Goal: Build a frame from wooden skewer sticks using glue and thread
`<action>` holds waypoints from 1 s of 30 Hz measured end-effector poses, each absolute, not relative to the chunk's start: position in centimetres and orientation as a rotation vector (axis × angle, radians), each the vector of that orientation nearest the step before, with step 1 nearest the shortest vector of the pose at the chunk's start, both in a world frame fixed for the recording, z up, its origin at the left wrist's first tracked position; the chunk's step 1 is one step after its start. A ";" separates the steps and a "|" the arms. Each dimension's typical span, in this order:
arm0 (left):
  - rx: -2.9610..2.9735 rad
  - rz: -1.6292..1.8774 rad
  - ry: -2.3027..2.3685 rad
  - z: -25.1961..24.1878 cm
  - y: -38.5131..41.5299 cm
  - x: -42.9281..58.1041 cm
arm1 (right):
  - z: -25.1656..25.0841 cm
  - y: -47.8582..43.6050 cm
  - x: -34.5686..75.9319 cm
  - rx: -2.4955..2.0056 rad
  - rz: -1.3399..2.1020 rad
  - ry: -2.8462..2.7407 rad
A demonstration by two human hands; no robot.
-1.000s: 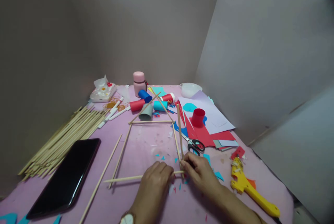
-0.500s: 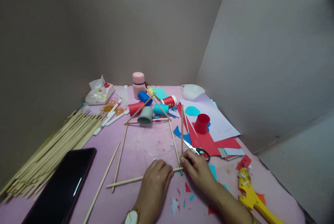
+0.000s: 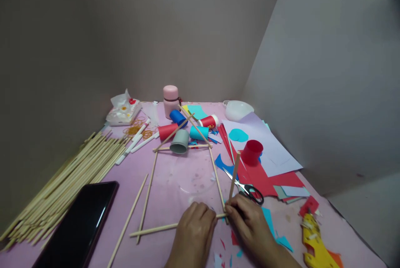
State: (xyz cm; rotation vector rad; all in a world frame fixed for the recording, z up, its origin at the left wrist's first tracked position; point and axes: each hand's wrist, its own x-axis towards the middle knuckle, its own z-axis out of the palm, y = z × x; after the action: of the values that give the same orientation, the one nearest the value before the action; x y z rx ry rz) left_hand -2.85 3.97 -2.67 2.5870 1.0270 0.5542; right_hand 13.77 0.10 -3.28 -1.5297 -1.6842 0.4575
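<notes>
My left hand (image 3: 195,232) is closed over the near crosswise wooden stick (image 3: 154,230) of a stick frame, close to its right end. My right hand (image 3: 251,226) pinches another wooden stick (image 3: 234,178) by its lower end at the frame's near right corner. That stick points up and leans slightly right; whether its base touches the corner is hidden by my fingers. The frame lies on the table with a left side stick (image 3: 147,195), a right side stick (image 3: 218,178) and a far stick (image 3: 200,146). Two more sticks rise from the far corners and cross.
Left are a bundle of sticks (image 3: 68,180), a phone (image 3: 78,224), a loose stick (image 3: 129,218) and white markers (image 3: 133,147). Paper cups, including a grey one (image 3: 180,141), lie behind the frame. Scissors (image 3: 246,189), red paper (image 3: 265,182) and a yellow glue gun (image 3: 315,239) are right.
The stick in my right hand has tipped, its top now lower and farther right. My left hand keeps its hold on the near stick. The whole view has shifted slightly.
</notes>
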 end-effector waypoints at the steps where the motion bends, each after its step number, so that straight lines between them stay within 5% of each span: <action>1: 2.587 0.557 1.030 -2.7 4.0 -2.8 | -3.3 0.1 13.8 -1.523 0.444 -1.683; 16: 2.261 0.820 0.851 3.4 5.8 -1.3 | -3.0 0.2 13.8 -1.484 0.463 -1.676; 30: 2.281 0.867 0.801 2.5 6.7 -1.1 | -1.8 -0.7 15.6 -1.649 0.425 -1.540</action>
State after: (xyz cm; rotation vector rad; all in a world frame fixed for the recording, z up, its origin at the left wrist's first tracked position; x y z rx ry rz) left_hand -1.14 6.67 2.47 2.2809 0.8011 0.8669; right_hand 15.61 -0.75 -1.79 -1.6492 -1.5399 0.4255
